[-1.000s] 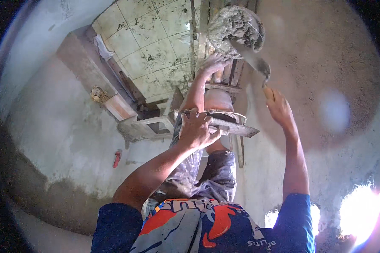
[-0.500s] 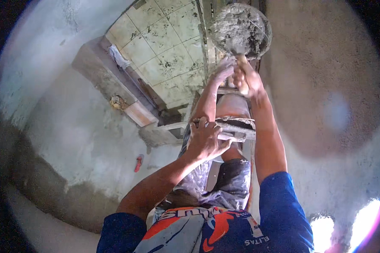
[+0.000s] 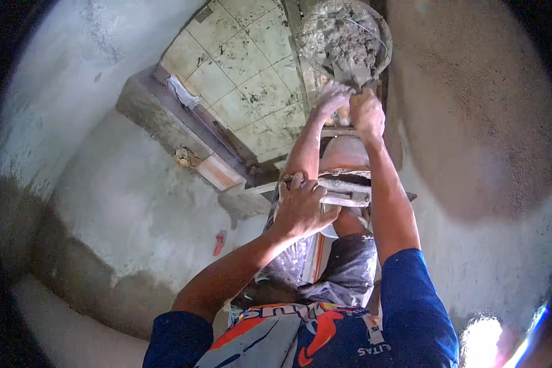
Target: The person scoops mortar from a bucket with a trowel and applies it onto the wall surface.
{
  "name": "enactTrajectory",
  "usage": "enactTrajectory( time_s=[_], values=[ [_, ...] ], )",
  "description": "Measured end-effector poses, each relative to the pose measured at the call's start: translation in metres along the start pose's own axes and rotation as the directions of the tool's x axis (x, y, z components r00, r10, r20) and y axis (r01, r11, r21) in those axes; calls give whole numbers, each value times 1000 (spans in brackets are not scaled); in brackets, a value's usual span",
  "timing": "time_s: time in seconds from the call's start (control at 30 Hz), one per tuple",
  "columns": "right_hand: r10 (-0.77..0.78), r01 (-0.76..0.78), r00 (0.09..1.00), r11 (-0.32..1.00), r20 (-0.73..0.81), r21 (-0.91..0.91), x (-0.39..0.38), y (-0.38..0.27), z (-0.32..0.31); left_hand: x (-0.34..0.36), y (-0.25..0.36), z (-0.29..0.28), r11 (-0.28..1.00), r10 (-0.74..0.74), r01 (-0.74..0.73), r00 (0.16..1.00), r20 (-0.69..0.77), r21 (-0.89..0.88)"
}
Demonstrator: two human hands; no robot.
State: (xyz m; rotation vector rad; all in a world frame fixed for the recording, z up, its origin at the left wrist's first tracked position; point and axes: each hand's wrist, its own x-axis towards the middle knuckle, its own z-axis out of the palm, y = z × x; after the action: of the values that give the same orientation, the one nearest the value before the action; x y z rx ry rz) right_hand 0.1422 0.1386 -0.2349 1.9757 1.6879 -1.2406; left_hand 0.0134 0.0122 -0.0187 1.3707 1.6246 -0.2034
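My right hand [image 3: 368,115] reaches far forward, closed around the handle of a trowel, which is mostly hidden in my fist. The trowel's grey blade [image 3: 357,75] lies at the near edge of wet mortar [image 3: 348,40] in a round bucket [image 3: 384,58]. Nearer to me, my left hand [image 3: 302,208] grips the left end of a mortar-crusted wooden board [image 3: 349,185], its fingers over the top and its thumb on the near side. Left of the right hand is a dusty bare limb [image 3: 306,144], which looks like my own lower leg and foot.
Below the board stands a rounded pale container [image 3: 346,153]. Stained floor tiles [image 3: 239,73] lie at the far left, beside a ledge [image 3: 159,116] holding a crumpled white piece [image 3: 182,92]. A rough plastered wall [image 3: 472,122] rises on the right. A red object [image 3: 219,243] is at the left wall.
The right fist has turned and moved slightly right, covering the trowel handle that showed before; the blade shows more plainly. My left hand keeps its place on the board. The whole view has shifted slightly.
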Motion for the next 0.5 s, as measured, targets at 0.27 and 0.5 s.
enactTrajectory(
  time_s=[0.27, 0.5],
  values=[
    [-220, 219, 975, 974, -23, -55, 19, -1, 9, -15, -12, 14, 998, 48, -47, 998, -39, 41],
    [-404, 368, 905, 902, -136, -227, -37, 62, -33, -4, -3, 48, 989, 150, -150, 988, -35, 5]
  ],
)
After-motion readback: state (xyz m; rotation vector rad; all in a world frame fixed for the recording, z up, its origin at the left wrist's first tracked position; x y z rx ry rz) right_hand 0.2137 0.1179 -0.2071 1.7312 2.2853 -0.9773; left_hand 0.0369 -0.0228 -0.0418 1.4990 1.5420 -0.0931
